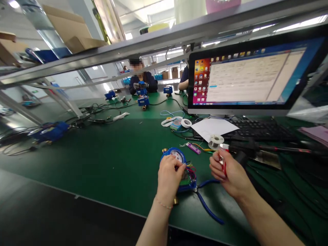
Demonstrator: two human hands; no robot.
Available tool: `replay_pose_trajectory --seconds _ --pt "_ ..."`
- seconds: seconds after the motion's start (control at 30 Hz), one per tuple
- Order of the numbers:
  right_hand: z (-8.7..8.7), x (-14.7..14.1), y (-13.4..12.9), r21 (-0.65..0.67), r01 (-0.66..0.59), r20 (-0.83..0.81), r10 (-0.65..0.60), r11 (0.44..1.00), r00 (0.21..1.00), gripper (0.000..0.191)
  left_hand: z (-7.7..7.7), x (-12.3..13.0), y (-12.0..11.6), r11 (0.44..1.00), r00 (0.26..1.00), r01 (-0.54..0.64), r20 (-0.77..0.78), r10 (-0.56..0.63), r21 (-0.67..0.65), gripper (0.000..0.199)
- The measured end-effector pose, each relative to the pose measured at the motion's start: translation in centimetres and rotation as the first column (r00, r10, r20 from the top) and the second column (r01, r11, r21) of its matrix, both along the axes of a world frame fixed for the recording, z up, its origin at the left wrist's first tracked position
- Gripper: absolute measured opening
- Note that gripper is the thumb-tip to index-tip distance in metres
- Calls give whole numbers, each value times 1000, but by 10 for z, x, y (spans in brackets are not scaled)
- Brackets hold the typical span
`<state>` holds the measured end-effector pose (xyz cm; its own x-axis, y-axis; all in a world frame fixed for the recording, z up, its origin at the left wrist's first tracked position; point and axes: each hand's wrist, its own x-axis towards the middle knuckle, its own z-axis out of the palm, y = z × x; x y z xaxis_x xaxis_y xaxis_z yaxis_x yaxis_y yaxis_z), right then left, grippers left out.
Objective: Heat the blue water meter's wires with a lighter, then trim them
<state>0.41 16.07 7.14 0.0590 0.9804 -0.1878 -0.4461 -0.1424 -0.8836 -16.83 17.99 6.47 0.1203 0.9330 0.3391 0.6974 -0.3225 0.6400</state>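
A long workshop surface [110, 160] covered in green matting runs away under a metal shelf frame [153, 44], its near edge dark and bare. Close by lies a blue water meter [176, 160] with a round pale dial and brass fittings; its lower half is hidden under the left hand [169, 176], which presses down on it with fingers curled over a tangle of red, yellow and blue wires [191, 169]. The right hand [228, 172] sits just beside it, fingers closed around a small red-and-white object [223, 160], possibly a lighter, though too much is covered to be sure. Blue-handled pliers [207, 205] lie on the mat between the wrists. Behind are a silvery solder spool [216, 140], a white sheet of paper [214, 127], a black keyboard [258, 130] and a monitor [256, 77] whose window text is too small to read. A purple label strip [193, 148] carries illegible print. Far off, a person in dark clothing [142, 82] handles another blue meter.
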Motion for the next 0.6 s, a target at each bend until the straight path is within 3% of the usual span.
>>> replay_pose_trajectory --seconds 0.07,0.1,0.23,0.33,0.47,0.6 --pt "1 -2 -2 -93 -148 -162 131 985 978 49 0 1 0 1000 1000 -3 -27 4 14 18" --pt "0 -3 -3 -111 -163 -169 143 980 975 49 1 1 0 1000 999 -2 -41 3 17 19" --pt "-11 -3 -3 -28 -44 95 46 999 994 57 2 5 0 1000 996 12 -92 -11 9 19" --pt "-18 -1 -1 28 -12 262 5 1000 965 49 1 6 0 1000 996 18 -93 -17 6 19" --pt "-33 -13 -9 225 -117 587 -38 967 809 32 -2 5 -1 1000 998 19 -59 -18 14 18" --pt "-51 -34 -30 502 -202 714 -271 841 646 25 -5 4 -1 1000 998 23 -57 -22 14 18"
